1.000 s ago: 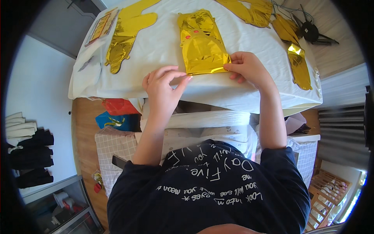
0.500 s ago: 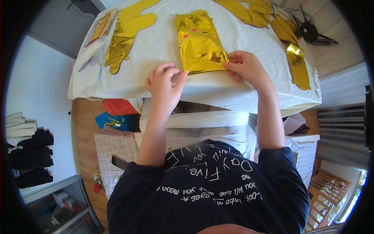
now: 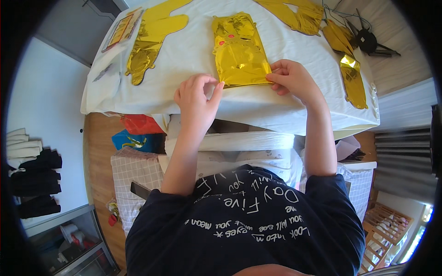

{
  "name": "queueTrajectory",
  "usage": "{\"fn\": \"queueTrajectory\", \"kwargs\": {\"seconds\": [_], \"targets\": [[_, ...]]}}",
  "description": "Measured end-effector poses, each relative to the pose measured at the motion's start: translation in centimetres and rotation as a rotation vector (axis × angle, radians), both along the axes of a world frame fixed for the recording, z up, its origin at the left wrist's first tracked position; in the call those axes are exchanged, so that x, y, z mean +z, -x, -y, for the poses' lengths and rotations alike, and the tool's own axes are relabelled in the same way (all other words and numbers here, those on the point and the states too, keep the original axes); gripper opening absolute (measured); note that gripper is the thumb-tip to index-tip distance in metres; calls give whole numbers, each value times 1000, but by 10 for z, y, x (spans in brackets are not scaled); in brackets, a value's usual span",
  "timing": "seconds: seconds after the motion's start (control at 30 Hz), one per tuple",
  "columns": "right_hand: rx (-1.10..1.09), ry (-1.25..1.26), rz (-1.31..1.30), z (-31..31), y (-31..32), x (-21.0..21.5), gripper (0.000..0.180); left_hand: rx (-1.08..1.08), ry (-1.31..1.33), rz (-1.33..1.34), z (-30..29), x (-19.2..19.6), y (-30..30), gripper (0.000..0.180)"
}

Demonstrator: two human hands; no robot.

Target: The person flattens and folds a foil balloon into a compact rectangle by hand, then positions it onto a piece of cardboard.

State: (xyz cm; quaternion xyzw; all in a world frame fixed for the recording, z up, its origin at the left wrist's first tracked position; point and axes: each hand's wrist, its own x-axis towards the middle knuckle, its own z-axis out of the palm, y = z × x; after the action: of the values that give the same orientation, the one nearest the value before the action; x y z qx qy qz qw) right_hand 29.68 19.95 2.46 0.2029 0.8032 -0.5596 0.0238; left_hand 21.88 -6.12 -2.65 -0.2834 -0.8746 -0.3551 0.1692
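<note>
A flat gold foil balloon, folded into a rough rectangle with two red round marks, lies on the white-covered table in front of me. My left hand is at its near left corner, thumb and forefinger closed on the foil edge. At the near right corner my right hand pinches the other end of that edge, its other fingers curled. The fingertips cover the very corners of the foil.
Another flat gold foil balloon lies at the left beside a printed packet. More gold foil lies at the right, near a black device with several arms. The white tablecloth hangs over the table's near edge.
The raised, shiny fold at the balloon's near end now lies flatter and smoother. Both hands stay at the near corners with barely any shift.
</note>
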Motion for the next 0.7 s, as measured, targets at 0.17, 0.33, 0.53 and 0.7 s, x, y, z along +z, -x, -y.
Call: {"fn": "queueTrajectory", "kwargs": {"seconds": [0.17, 0.33, 0.53, 0.7], "targets": [[-20, -15, -4, 0, -2, 0, 27, -370, 73, -227, -5, 23, 13, 50], [-16, 25, -27, 2, -3, -2, 30, -658, 422, -363, -13, 22, 11, 74], [-22, 14, -20, 1, -5, 0, 33, -716, 498, -316, -17, 18, 9, 88], [-67, 79, -75, 2, -16, 0, 35, -721, 505, -289, -17, 17, 9, 92]]}}
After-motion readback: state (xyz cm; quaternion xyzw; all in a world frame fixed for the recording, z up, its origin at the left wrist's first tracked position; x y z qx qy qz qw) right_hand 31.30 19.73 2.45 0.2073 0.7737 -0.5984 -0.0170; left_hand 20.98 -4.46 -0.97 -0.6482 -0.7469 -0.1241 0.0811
